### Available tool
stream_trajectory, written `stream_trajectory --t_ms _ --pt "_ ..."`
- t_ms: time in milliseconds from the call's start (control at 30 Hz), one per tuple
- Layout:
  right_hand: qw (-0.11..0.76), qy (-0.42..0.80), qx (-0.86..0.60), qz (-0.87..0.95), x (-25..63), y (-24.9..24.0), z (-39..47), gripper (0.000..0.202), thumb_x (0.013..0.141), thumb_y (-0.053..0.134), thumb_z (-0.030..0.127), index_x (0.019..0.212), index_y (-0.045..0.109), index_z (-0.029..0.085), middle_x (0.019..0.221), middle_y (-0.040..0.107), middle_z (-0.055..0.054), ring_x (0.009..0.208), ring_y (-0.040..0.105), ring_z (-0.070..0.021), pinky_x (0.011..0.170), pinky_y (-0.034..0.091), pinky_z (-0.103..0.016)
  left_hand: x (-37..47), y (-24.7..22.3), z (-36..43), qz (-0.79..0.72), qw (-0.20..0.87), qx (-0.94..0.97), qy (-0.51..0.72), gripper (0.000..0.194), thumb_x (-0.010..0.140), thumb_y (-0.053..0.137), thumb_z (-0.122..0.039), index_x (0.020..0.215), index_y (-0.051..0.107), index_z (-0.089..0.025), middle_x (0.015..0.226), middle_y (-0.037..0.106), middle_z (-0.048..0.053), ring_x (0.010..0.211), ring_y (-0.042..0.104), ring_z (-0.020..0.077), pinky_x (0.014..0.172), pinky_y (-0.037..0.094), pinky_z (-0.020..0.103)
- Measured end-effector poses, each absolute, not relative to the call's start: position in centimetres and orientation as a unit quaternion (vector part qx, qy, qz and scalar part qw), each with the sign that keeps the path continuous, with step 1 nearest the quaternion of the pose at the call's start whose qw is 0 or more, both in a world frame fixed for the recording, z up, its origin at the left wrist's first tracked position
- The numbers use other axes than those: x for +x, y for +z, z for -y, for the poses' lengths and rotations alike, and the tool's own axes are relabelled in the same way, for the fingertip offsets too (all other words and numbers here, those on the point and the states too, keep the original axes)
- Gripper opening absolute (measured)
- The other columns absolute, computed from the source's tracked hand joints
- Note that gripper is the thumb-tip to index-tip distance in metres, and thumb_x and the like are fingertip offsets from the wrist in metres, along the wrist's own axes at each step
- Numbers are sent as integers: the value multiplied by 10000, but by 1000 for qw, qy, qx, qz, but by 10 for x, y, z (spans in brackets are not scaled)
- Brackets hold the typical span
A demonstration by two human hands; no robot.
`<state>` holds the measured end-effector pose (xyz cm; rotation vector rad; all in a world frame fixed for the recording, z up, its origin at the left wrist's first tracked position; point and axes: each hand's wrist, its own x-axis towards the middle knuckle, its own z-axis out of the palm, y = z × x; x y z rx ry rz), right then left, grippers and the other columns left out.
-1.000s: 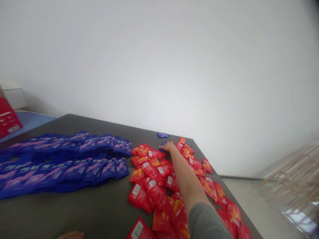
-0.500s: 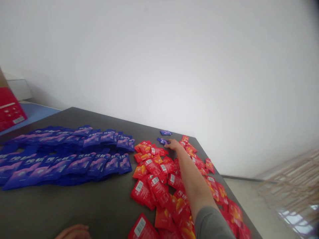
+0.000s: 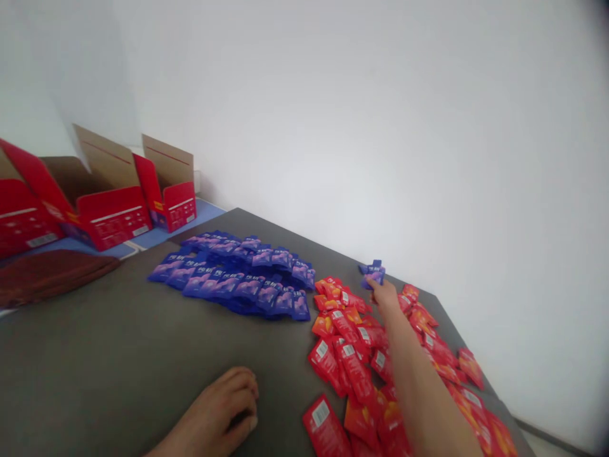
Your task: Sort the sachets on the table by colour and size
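Blue sachet (image 3: 373, 277) pinched, right hand (image 3: 384, 295)

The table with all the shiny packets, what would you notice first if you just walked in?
First the big splash of colour on the dark table: red packets scattered on the right, blue packets laid in rows beside them on the left. Then the right hand, reaching to the far edge and pinching a blue packet, while the left hand rests flat near the front.
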<state>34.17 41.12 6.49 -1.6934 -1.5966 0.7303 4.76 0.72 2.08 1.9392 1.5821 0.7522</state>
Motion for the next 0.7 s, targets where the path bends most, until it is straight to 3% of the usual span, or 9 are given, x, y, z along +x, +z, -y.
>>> stream_trajectory --t_ms 67,167,333,467,700 --pt "378 436 -578 577 304 77 -372 270 943 670 477 863 614 225 614 648 -26 427 517 -144 420 442 -251 48 19 -3 -583 264 717 277 175 851 626 -82 887 663 -249 1135 677 7 1186 622 207 1021 542 323" --pt "284 577 -492 586 231 83 -306 288 920 735 449 842 562 231 572 596 34 370 411 -95 368 341 -209 47 17 1 -578 266 719 281 191 842 634 -79 920 662 -252 1190 658 14 1246 595 222 1071 523 350" --pt "149 682 -459 549 127 82 -236 267 958 746 331 850 526 224 564 565 70 384 431 -70 381 322 -161 46 17 4 -569 261 728 280 180 849 642 -84 912 668 -250 1217 658 21 1295 582 240 1112 509 383" --pt "118 684 -469 546 100 88 -227 252 995 705 278 832 523 217 584 602 50 400 466 -72 388 369 -161 46 18 3 -567 248 734 280 170 857 645 -89 894 679 -252 1203 678 20 1293 600 238 1098 526 373" --pt "125 513 -499 687 136 75 -228 277 936 763 460 929 620 223 556 632 36 384 498 -128 380 401 -227 42 10 1 -556 231 750 275 146 879 634 -140 900 701 -268 1237 701 28 1339 610 256 1114 555 384"
